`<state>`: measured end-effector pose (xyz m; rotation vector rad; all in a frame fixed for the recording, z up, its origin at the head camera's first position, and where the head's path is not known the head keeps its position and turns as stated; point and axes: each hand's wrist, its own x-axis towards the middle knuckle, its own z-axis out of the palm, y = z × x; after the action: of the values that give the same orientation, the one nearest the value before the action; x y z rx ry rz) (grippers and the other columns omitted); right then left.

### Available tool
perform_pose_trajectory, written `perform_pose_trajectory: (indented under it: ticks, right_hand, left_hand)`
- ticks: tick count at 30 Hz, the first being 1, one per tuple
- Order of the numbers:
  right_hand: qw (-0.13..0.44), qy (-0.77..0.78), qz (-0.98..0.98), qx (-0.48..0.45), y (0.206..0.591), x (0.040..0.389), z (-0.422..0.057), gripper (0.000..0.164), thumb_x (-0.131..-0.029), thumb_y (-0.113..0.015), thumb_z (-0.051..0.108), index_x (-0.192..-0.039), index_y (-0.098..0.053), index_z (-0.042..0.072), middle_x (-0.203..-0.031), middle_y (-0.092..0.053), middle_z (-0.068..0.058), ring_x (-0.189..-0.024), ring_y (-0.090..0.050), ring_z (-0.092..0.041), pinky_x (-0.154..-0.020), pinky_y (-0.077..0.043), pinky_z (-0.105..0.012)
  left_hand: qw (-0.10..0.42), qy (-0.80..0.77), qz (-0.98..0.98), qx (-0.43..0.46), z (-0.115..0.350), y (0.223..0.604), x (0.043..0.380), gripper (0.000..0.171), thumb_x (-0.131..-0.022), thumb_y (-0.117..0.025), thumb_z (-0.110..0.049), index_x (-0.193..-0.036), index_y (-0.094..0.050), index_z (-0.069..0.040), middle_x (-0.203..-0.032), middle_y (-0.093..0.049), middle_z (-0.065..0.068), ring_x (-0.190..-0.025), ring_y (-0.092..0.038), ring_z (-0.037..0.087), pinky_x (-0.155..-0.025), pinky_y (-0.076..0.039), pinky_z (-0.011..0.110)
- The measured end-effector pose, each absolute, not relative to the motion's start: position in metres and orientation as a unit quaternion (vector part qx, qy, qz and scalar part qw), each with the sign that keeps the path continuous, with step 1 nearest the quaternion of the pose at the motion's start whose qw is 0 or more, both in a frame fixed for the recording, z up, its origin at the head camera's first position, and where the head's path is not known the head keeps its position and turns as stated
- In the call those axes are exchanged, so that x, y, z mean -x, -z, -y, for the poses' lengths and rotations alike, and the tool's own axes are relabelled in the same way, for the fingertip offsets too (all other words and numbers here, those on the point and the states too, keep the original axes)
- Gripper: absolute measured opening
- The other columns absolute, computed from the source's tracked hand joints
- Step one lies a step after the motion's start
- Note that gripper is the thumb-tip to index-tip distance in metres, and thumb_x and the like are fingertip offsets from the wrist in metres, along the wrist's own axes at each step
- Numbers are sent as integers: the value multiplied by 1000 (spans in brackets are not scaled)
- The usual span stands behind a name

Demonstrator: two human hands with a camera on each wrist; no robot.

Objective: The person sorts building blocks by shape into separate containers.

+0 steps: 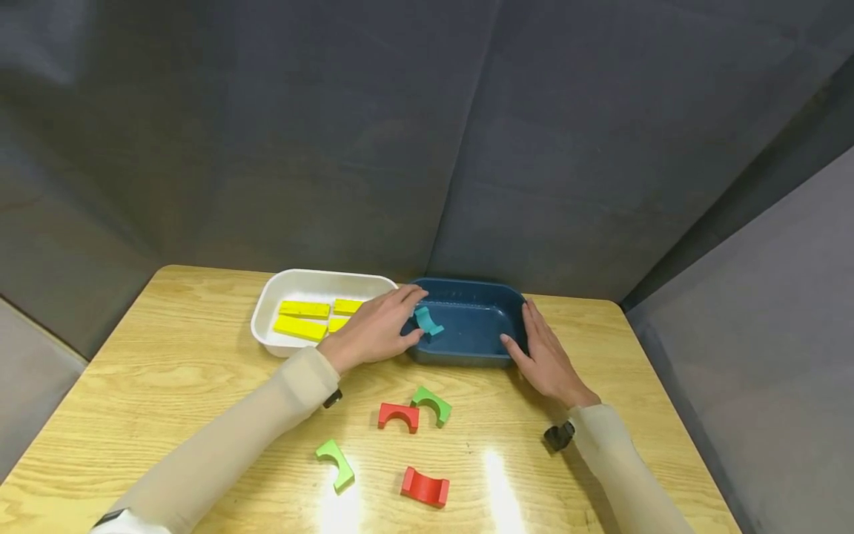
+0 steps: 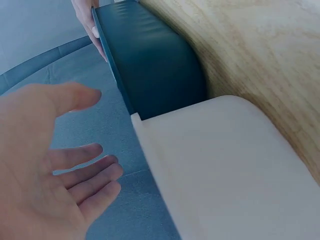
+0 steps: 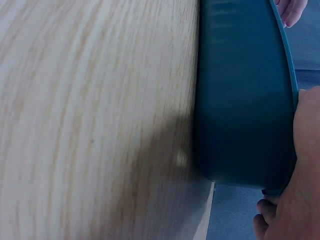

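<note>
In the head view my left hand [image 1: 376, 330] is over the left end of a dark blue tray [image 1: 467, 359], its thumb and fingers apart. Just beside its fingertips, inside the tray, lies a teal arched block [image 1: 428, 322]. Nothing shows between the fingers in the left wrist view. My right hand [image 1: 548, 363] holds the tray's right end, thumb over the front rim and fingers along the outer end wall. To the left, touching or nearly touching the blue tray, a white tray [image 1: 260, 326] contains several yellow blocks [image 1: 300, 328], partly hidden by my left hand.
Nearer on the wooden table [image 1: 200, 386] lie a red arched block [image 1: 399, 417] and a green one [image 1: 432, 405] side by side. Another green arch [image 1: 336, 465] and another red arch [image 1: 425, 487] lie closer to me. A grey curtain [image 1: 333, 148] hangs behind the table.
</note>
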<state>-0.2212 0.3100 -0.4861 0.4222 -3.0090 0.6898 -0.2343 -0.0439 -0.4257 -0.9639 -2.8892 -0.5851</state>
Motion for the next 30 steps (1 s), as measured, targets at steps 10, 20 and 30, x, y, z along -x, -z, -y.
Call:
perform_pose_trajectory:
  ticks: [10, 20, 30]
  right_hand:
    - [19, -220, 966, -135, 485, 221, -311, 89, -113, -44, 55, -172, -3, 3, -181, 4, -12, -165, -8, -43, -129, -14, -68]
    - [14, -223, 965, -136, 485, 220, -310, 89, -113, -44, 55, -172, -3, 2, -180, 5, -12, -165, -6, -41, -129, -13, -67]
    - [18, -225, 965, -136, 485, 221, -306, 89, -113, -44, 55, -172, -3, 2, -180, 4, -12, -165, -6, -41, -129, -13, -67]
  left_hand:
    - [35, 191, 928, 318, 48, 421, 220, 73, -101, -75, -34, -161, -47, -4, -165, -47, 17, -150, -48, 34, -120, -45, 48]
    - [79, 188, 919, 338, 60, 420, 203, 70, -99, -78, -31, -158, -50, -3, -159, -54, 17, -145, -54, 33, -116, -50, 46]
    - [96, 204, 917, 330, 77, 414, 185, 69, -98, -78, -31, -157, -52, -4, -157, -56, 16, -139, -60, 32, -111, -54, 47]
